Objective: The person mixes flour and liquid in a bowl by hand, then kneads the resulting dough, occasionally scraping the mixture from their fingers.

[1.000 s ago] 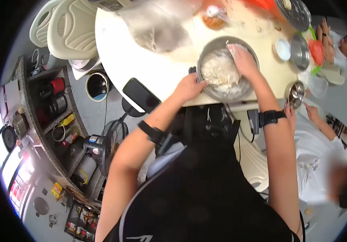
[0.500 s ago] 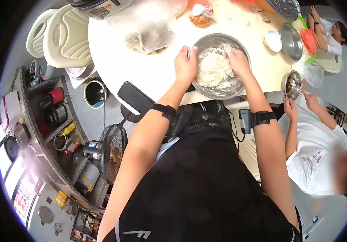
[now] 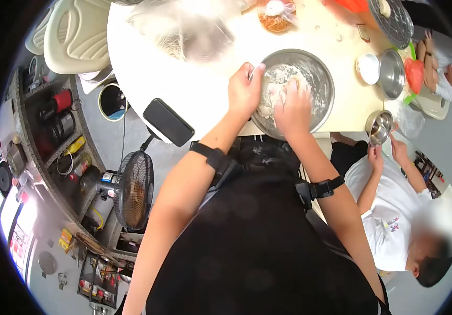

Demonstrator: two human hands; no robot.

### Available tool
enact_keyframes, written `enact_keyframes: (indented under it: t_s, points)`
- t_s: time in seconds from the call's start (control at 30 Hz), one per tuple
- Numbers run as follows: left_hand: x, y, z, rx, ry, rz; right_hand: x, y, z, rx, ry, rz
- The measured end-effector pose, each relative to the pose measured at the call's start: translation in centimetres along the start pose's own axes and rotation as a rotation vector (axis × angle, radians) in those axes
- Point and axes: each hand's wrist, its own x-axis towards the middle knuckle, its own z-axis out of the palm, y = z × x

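Note:
A steel mixing bowl [image 3: 324, 79] stands at the near edge of the white table [image 3: 184, 79], with floury dough [image 3: 274, 89] inside. My left hand [image 3: 245, 90] grips the bowl's left rim, thumb on top. My right hand [image 3: 293, 107] is inside the bowl, pressing on the dough with its fingers partly blurred and covered in flour. Loose flour coats the bowl's inner wall.
A phone [image 3: 168, 122] lies at the table's near left edge, a fan [image 3: 134, 190] below. Plastic film [image 3: 200, 37] is at the back. At right are a white bowl [image 3: 368, 68], a steel bowl [image 3: 391, 74] and a person [image 3: 389, 199] holding a small metal bowl [image 3: 380, 127].
My right hand has moved left across the bowl, from the dough's right side onto it. The dough looks more squeezed to the left. The whole view has shifted slightly.

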Motion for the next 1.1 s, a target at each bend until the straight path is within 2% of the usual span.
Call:
enact_keyframes:
  t_s: [0.07,0.1,0.2,0.37,0.47,0.5,0.63,0.73,0.77,0.9,0.97,1.0,1.03,1.07,1.1]
  points:
    - [0.0,-0.2,0.0,-0.013,-0.013,-0.015,-0.2,0.4,0.8,0.159,-0.185,0.106]
    - [0.1,-0.3,-0.1,-0.010,-0.025,-0.022,-0.4,0.1,2.1,0.153,-0.159,0.160]
    - [0.0,-0.3,0.1,0.072,-0.036,0.024,0.4,1.2,5.3,-0.030,0.051,-0.073]
    - [0.2,0.5,0.1,0.188,-0.038,0.026,5.9,4.5,8.2,-0.070,0.134,-0.124]
    - [0.5,0.8,0.3,0.219,-0.017,0.033,8.1,4.2,7.0,0.091,0.022,-0.041]
    - [0.7,0.9,0.2,0.216,-0.031,0.018,8.6,4.6,7.0,0.073,0.105,-0.119]
    - [-0.8,1.3,-2.0,0.321,-0.159,0.115,9.8,4.9,6.0,0.144,-0.057,-0.235]
    - [-0.9,1.1,-3.1,0.167,-0.432,-0.351,10.0,3.5,2.4,0.325,-0.295,-0.253]
    - [-0.9,0.8,-3.0,0.075,-0.414,-0.406,9.8,2.7,0.0,0.251,-0.405,-0.215]
    - [-1.2,-0.1,-2.3,-0.069,-0.462,-0.510,6.7,2.5,-4.9,0.051,-0.306,-0.506]
    - [-1.4,1.3,-2.6,-0.114,-0.482,-0.616,5.0,3.8,-5.1,0.094,-0.313,-0.431]
    - [-1.4,1.2,-2.9,-0.087,-0.493,-0.610,4.0,4.1,-5.3,0.127,-0.324,-0.392]
    - [-1.4,1.2,-3.2,-0.060,-0.505,-0.603,3.9,4.1,-6.1,0.017,-0.533,-0.288]
    - [-1.4,1.2,-3.4,-0.034,-0.516,-0.597,3.3,4.4,-6.0,0.039,-0.480,-0.296]
    - [-1.3,1.2,-3.3,0.043,-0.493,-0.508,2.4,5.0,-5.9,0.057,-0.426,-0.299]
